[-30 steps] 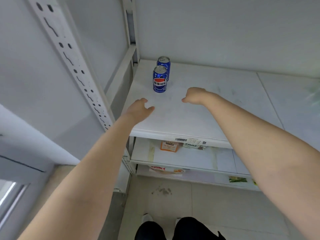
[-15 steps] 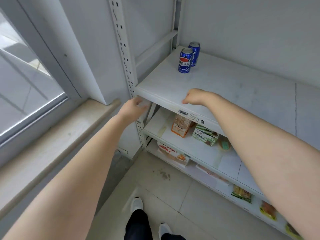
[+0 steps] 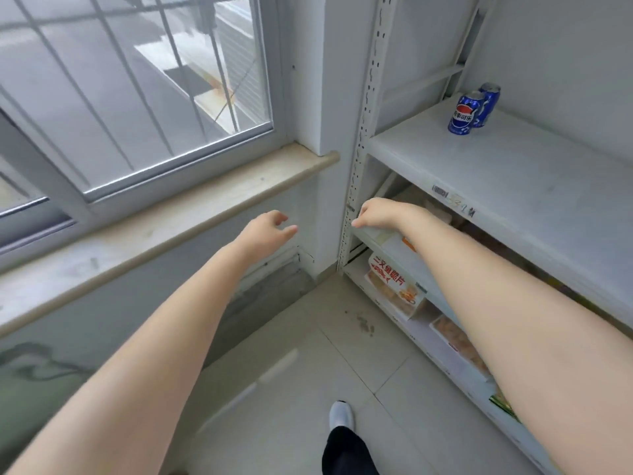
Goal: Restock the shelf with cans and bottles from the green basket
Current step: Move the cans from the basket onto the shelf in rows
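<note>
Two blue aluminium cola cans stand upright at the back left corner of the top board of the white metal shelf unit (image 3: pixel 513 173). The front can (image 3: pixel 462 113) and the rear can (image 3: pixel 489 101) are close together, whether touching I cannot tell. No bottles are on that board, and most of it is bare, so the restocking looks barely begun, with the bulk of the job left. The green basket is not in view, so how many cans and bottles wait in it cannot be told. The left hand (image 3: pixel 270 231) hangs in the air below the pale stone window sill (image 3: pixel 205 214), fingers loosely curled and holding nothing. The right hand (image 3: pixel 376 214) is at the front left corner of the second board, fingers drooping and also holding nothing; whether it touches the board I cannot tell. My guess is that both hands are between loads. On the lower boards lie at least three printed snack packets (image 3: pixel 394 286), the right arm hiding any more. One white shoe (image 3: pixel 340 414) shows on the pale tiled floor (image 3: pixel 308 337).
</note>
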